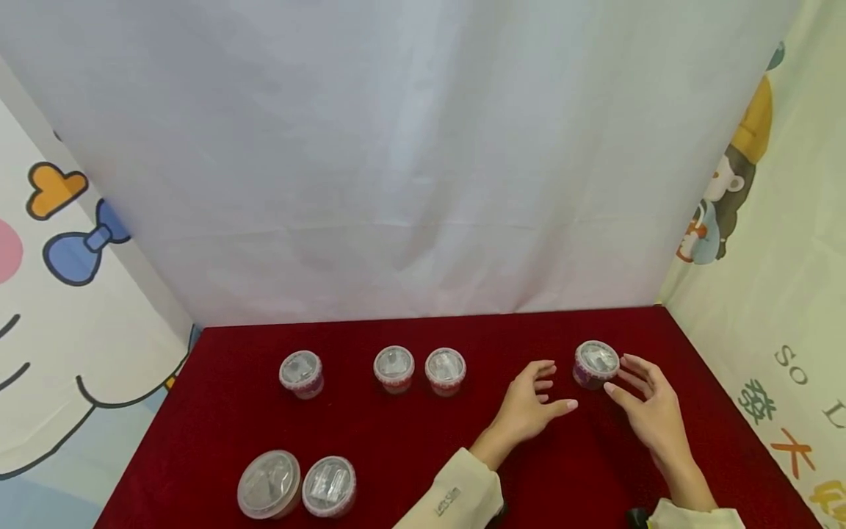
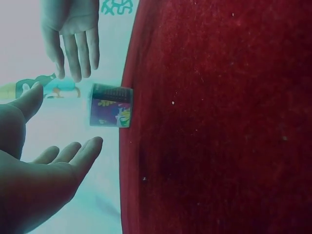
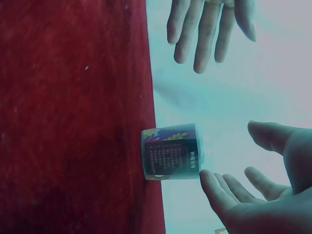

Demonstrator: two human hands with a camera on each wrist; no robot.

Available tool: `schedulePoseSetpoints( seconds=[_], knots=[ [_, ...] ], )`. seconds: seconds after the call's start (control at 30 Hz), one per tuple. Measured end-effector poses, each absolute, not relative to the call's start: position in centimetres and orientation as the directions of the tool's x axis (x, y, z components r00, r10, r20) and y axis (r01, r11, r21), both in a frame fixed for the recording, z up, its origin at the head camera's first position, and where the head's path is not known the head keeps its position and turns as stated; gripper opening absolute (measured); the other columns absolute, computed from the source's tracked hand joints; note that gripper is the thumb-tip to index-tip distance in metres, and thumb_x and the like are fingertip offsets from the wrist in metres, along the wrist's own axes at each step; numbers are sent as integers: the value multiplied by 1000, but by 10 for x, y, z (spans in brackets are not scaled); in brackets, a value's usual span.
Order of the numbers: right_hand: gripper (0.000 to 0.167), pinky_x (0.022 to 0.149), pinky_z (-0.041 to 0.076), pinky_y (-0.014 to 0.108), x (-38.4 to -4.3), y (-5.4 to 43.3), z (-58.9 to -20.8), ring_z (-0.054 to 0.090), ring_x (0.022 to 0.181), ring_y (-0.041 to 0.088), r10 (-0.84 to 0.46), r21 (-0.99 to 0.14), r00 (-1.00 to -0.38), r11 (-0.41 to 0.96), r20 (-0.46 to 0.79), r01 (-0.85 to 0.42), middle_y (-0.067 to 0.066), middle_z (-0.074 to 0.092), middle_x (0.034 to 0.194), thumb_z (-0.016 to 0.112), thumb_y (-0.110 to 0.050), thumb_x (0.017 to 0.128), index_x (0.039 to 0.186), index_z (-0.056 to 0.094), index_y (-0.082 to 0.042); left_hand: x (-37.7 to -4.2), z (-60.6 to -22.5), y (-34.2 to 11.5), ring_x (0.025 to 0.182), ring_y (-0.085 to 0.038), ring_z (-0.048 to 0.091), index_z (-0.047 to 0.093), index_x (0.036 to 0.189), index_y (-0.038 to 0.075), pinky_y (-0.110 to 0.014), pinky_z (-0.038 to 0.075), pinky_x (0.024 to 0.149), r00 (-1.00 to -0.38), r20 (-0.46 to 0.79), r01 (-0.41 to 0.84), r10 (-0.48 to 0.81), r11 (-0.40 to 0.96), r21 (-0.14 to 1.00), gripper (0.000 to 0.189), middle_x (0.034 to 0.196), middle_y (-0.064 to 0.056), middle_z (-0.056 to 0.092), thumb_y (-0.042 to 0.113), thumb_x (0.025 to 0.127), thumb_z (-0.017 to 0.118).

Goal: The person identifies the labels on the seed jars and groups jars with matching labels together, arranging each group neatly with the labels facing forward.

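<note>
A small lidded tub (image 1: 596,363) with a purple printed label stands upright on the red cloth at the right. My right hand (image 1: 651,406) is on its right side, fingers spread, the fingertips right at the tub's edge. To the left of it my left hand (image 1: 526,404) is held apart from the tub, thumb and fingers parted with nothing between them. In the right wrist view the tub (image 3: 170,152) shows dark label text beside the right fingertips (image 3: 208,183). The left wrist view shows the tub (image 2: 111,106) between both hands.
Three similar tubs stand in the back row: one at left (image 1: 301,373) and a pair, a tub (image 1: 393,369) beside another tub (image 1: 446,370). At front left, a larger round tub (image 1: 268,483) sits against a smaller tub (image 1: 329,486). A white curtain (image 1: 396,162) hangs behind the red-covered table (image 1: 423,433).
</note>
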State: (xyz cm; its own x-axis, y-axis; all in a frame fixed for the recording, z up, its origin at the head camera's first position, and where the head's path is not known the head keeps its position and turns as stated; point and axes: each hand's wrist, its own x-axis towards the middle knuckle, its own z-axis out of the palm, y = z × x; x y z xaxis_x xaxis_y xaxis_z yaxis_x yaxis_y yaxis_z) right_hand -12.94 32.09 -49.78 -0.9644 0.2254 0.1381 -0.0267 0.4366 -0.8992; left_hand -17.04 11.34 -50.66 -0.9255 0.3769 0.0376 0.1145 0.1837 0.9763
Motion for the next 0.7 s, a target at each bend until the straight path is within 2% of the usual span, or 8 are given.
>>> schedulePoseSetpoints(
  seconds=[0.1, 0.13, 0.23, 0.33, 0.37, 0.47, 0.7],
  knots=[
    [65, 84, 43, 0, -131, 323, -500, 44, 113, -17, 220, -893, -967, 450, 128, -16, 28, 44, 157, 70, -10, 103, 158, 37, 5, -173, -508, 119, 129, -28, 64, 52, 150, 5, -29, 56, 101, -926, 33, 117, 375, 202, 972, 65, 148, -12, 60, 12, 94, 83],
    [66, 84, 43, -1, -133, 323, -501, 46, 117, -13, 220, -892, -967, 453, 126, -13, 29, 43, 158, 70, -10, 103, 158, 36, 5, -174, -508, 120, 129, -27, 64, 52, 151, 5, -29, 56, 101, -927, 30, 115, 374, 206, 972, 65, 149, -11, 60, 12, 94, 83],
    [69, 84, 42, -2, -137, 323, -503, 53, 134, 15, 215, -890, -970, 455, 117, -7, 31, 39, 161, 70, -9, 103, 159, 33, 6, -176, -509, 124, 131, -26, 63, 50, 152, 5, -28, 56, 101, -926, 28, 117, 376, 215, 970, 67, 150, -10, 59, 12, 94, 83],
    [72, 82, 41, -3, -141, 324, -505, 44, 144, 47, 203, -898, -974, 441, 103, -3, 33, 34, 163, 70, -7, 102, 160, 30, 8, -179, -509, 128, 131, -28, 62, 49, 154, 5, -29, 57, 101, -923, 33, 126, 383, 221, 967, 68, 151, -12, 58, 12, 95, 82],
    [73, 82, 40, -3, -143, 324, -505, 40, 145, 51, 198, -900, -975, 436, 99, -3, 34, 32, 163, 70, -7, 102, 160, 29, 9, -180, -509, 129, 132, -29, 62, 48, 154, 5, -30, 57, 101, -921, 33, 128, 388, 222, 967, 69, 152, -13, 57, 12, 95, 82],
    [75, 81, 38, -4, -146, 326, -508, 37, 146, 55, 189, -898, -977, 440, 94, -1, 36, 30, 163, 71, -7, 102, 160, 28, 10, -183, -508, 134, 133, -31, 61, 46, 156, 4, -31, 57, 101, -915, 31, 133, 403, 226, 965, 70, 154, -15, 55, 11, 96, 81],
    [75, 80, 36, -5, -153, 328, -512, 38, 147, 53, 182, -885, -981, 464, 69, 24, 37, 30, 163, 70, -8, 102, 161, 26, 10, -188, -508, 144, 136, -32, 59, 44, 157, 3, -30, 57, 102, -906, 11, 118, 423, 226, 967, 70, 156, -16, 53, 10, 96, 80]
  ],
)
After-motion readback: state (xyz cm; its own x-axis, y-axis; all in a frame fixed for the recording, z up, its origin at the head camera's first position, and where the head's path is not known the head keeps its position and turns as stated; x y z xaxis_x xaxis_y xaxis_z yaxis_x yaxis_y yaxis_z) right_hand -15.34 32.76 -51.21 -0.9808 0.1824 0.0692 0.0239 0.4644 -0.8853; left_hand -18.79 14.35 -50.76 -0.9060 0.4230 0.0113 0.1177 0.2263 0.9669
